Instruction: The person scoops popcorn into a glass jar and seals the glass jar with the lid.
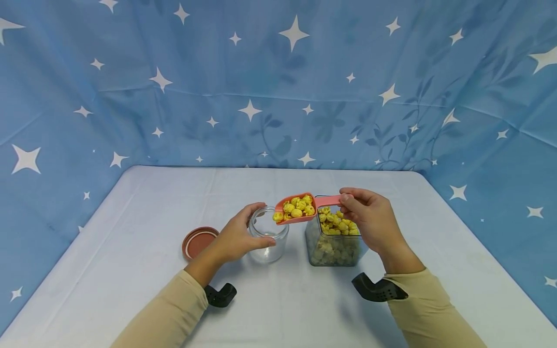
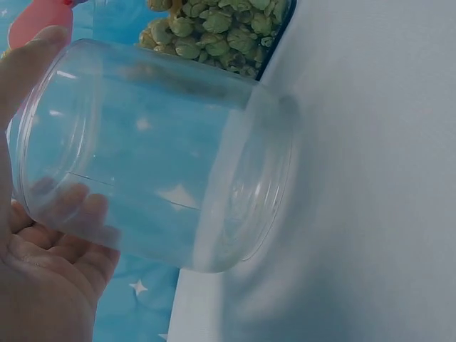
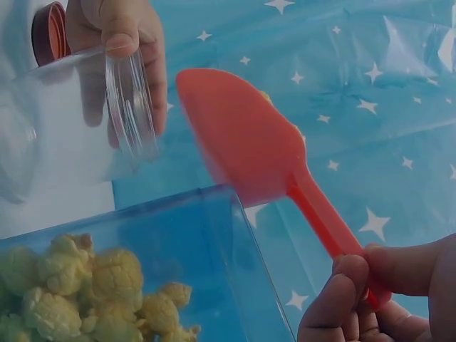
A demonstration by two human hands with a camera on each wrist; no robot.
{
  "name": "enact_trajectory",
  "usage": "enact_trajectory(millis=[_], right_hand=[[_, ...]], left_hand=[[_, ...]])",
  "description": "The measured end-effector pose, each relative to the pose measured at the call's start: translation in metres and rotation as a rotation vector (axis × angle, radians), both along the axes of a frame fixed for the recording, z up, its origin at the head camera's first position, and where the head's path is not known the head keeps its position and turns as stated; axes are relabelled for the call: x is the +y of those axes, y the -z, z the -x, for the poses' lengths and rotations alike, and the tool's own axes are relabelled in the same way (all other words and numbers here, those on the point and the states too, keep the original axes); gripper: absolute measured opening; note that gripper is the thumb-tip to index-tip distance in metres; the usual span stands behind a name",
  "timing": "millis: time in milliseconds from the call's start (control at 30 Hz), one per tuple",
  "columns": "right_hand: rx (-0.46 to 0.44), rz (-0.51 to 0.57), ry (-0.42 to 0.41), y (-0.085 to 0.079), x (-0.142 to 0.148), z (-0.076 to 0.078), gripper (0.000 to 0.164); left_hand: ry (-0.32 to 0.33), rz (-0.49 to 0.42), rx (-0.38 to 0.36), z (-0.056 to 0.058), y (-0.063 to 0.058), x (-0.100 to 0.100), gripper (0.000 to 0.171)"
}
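My left hand (image 1: pixel 241 234) grips a clear jar (image 2: pixel 157 157) near its mouth, thumb on one side and fingers round the other. Nothing lies inside the jar, which stands upright on the table. By the end of its handle, my right hand (image 1: pixel 372 217) pinches a coral-pink scoop (image 3: pixel 242 135). Yellow popcorn (image 1: pixel 298 207) fills the scoop, whose front lip hangs over the jar's right rim. Right of the jar stands a clear square container (image 1: pixel 314 246) holding more popcorn (image 3: pixel 92 285); the scoop's handle passes above it.
A reddish-brown round lid (image 1: pixel 199 241) lies on the table left of the jar, partly behind my left hand. The white-covered table (image 1: pixel 283 309) backs onto a blue curtain (image 1: pixel 261 72) with white stars.
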State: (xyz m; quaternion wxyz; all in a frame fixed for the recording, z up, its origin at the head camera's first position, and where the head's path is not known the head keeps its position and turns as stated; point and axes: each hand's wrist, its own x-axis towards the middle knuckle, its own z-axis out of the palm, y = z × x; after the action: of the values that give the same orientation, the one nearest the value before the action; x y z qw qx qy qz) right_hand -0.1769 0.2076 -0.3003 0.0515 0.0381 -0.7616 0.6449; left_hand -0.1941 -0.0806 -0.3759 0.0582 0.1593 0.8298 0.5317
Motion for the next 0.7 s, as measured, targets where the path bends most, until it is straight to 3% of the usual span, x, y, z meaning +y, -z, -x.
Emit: enact_trajectory(millis=[367, 700], right_hand=[[0.010, -0.155, 0.007, -0.0048, -0.0059, -0.0004, 0.038], [0.013, -0.211, 0.015, -0.0065, -0.0097, 0.0000, 0.038]], left_hand=[[0.003, 0.002, -0.014, 0.0003, 0.0010, -0.0004, 0.090], [0.007, -0.003, -0.027, 0.0001, -0.0001, -0.0008, 0.089]])
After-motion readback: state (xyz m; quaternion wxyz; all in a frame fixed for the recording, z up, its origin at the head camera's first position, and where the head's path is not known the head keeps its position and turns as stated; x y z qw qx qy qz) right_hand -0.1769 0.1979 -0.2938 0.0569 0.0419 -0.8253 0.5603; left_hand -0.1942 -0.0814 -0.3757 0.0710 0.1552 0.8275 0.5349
